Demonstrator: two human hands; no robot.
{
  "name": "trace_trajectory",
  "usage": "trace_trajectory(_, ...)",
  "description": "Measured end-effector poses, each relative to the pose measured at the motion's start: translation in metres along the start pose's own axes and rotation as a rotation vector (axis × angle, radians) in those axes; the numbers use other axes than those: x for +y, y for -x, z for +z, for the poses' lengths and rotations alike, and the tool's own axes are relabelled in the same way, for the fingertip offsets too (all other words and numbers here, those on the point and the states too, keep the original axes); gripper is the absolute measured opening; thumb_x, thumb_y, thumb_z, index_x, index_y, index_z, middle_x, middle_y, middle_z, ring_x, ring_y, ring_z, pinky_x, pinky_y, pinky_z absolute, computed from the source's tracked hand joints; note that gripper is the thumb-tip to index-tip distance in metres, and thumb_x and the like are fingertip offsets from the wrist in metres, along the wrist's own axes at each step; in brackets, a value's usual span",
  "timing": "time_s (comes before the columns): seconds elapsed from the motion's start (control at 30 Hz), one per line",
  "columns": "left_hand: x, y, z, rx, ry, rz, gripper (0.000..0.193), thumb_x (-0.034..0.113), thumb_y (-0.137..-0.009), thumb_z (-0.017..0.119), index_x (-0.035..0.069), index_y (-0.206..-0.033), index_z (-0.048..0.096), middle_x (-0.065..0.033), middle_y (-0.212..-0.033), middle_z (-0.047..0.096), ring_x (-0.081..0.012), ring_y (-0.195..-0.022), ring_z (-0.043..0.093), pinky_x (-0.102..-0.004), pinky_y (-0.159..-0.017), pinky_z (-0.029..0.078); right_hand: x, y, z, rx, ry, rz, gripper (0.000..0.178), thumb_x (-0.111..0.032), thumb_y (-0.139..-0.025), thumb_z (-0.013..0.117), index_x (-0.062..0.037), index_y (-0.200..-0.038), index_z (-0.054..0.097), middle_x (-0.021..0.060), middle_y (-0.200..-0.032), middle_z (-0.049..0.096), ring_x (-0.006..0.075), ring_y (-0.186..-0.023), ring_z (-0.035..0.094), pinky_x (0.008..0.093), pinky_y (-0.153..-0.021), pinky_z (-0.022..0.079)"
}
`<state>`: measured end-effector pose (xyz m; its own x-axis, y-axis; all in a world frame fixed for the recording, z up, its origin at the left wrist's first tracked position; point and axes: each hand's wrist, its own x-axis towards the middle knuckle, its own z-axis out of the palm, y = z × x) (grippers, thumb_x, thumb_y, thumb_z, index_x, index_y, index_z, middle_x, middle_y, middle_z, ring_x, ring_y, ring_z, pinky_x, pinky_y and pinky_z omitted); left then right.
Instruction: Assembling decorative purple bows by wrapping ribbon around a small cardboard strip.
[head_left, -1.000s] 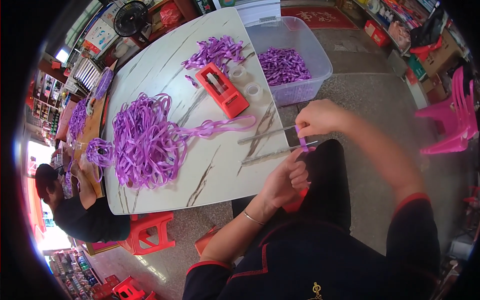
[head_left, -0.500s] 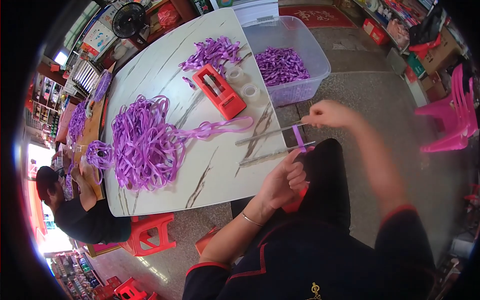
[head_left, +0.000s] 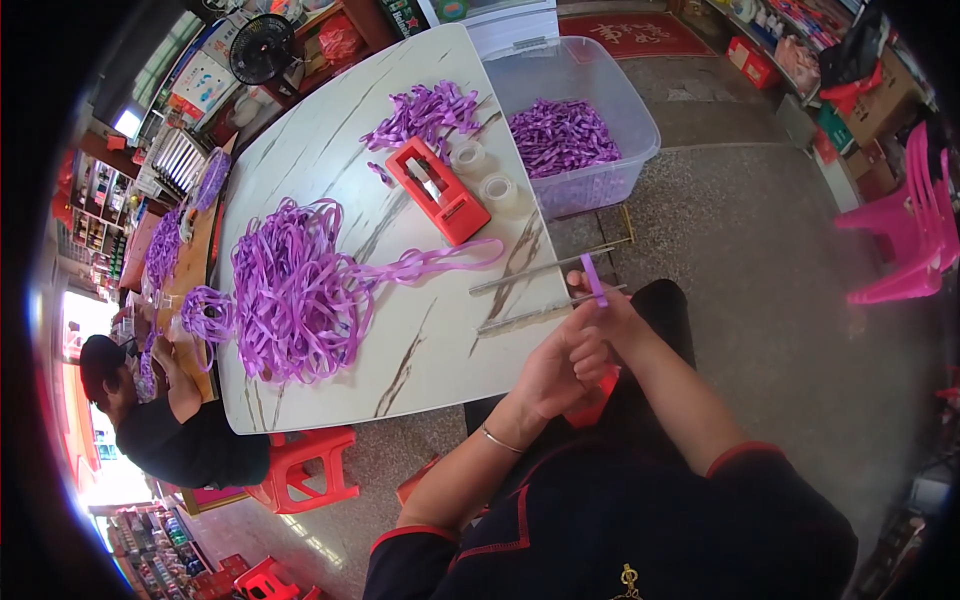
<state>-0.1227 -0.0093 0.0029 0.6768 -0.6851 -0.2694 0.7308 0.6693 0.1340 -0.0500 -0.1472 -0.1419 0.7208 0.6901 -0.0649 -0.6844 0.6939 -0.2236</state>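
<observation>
I see the tabletop (head_left: pixel 420 340) first, a pale slab with a glossy marble look and brown veins, rounded at its corners. On it, well left of the red tape dispenser (head_left: pixel 438 192), lies a big loose heap of purple ribbon (head_left: pixel 295 290), flat and shiny, with one strand trailing toward the dispenser. Beyond the dispenser stands a clear plastic bin (head_left: pixel 600 130) half filled with cut purple pieces, and two clear tape rolls (head_left: pixel 485 172) sit just beside it. Near the tabletop's front edge, below the dispenser, two thin metal rods (head_left: pixel 545 290) lie side by side. My left hand (head_left: pixel 565 365) is curled shut in a loose grip over something red that I cannot make out. My right hand (head_left: pixel 612 315) pinches a short purple ribbon strip (head_left: pixel 594 280), which stands upright out of the fingertips, just above the rods' near ends.
</observation>
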Motion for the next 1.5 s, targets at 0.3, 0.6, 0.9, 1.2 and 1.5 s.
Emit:
trace_trajectory(0.3,0.003,0.001,-0.001,-0.036,-0.019,-0.031,0.043,0.007,-0.086,0.041,0.015,-0.128,0.037,0.0044,-0.061,0.025,-0.0074,-0.054,0.026,-0.0204,-0.049,0.025,-0.01,0.003,0.033,-0.043,-0.007,0.107,0.015,-0.022,-0.09,0.05,-0.0085,-0.096,0.051,-0.0051,-0.069,0.05,0.0019,-0.053,0.045,0.0149,-0.045,0.033)
trace_trajectory(0.6,0.001,-0.001,-0.004,-0.032,0.013,-0.029,0.044,0.007,-0.087,0.039,0.016,-0.129,0.035,0.0044,-0.061,0.025,-0.0076,-0.053,0.026,-0.0207,-0.049,0.025,-0.013,0.004,0.023,0.032,0.038,0.071,0.014,-0.022,-0.088,0.055,-0.0092,-0.092,0.056,-0.0065,-0.068,0.052,0.0008,-0.054,0.048,0.0161,-0.046,0.035)
trace_trajectory(0.9,0.0,0.0,-0.003,-0.036,0.026,-0.012,0.041,0.006,-0.086,0.036,0.013,-0.125,0.045,0.0029,-0.06,0.025,-0.0091,-0.054,0.028,-0.0215,-0.051,0.027,-0.055,0.032,0.074,0.482,0.41,0.122,0.015,-0.023,-0.085,0.057,-0.0091,-0.08,0.059,-0.0073,-0.064,0.051,0.0007,-0.05,0.041,0.0161,-0.045,0.032)
trace_trajectory(1.2,0.003,0.0,-0.003,-0.045,0.018,-0.021,0.041,0.006,-0.086,0.036,0.014,-0.125,0.046,0.003,-0.06,0.025,-0.0091,-0.054,0.027,-0.0215,-0.051,0.027,-0.075,0.045,0.101,0.414,0.643,0.151,0.032,-0.034,-0.085,0.058,-0.004,-0.097,0.062,-0.0084,-0.065,0.048,-0.0009,-0.049,0.036,0.0154,-0.05,0.036)
trace_trajectory(1.5,0.002,0.001,-0.001,-0.008,-0.015,-0.022,0.044,0.007,-0.087,0.039,0.015,-0.13,0.034,0.0036,-0.06,0.024,-0.0083,-0.053,0.026,-0.021,-0.049,0.025,-0.031,0.023,0.053,0.441,0.166,0.192,0.016,-0.023,-0.087,0.054,-0.0086,-0.091,0.06,-0.0072,-0.057,0.044,0.0014,-0.043,0.03,0.0153,-0.04,0.02)
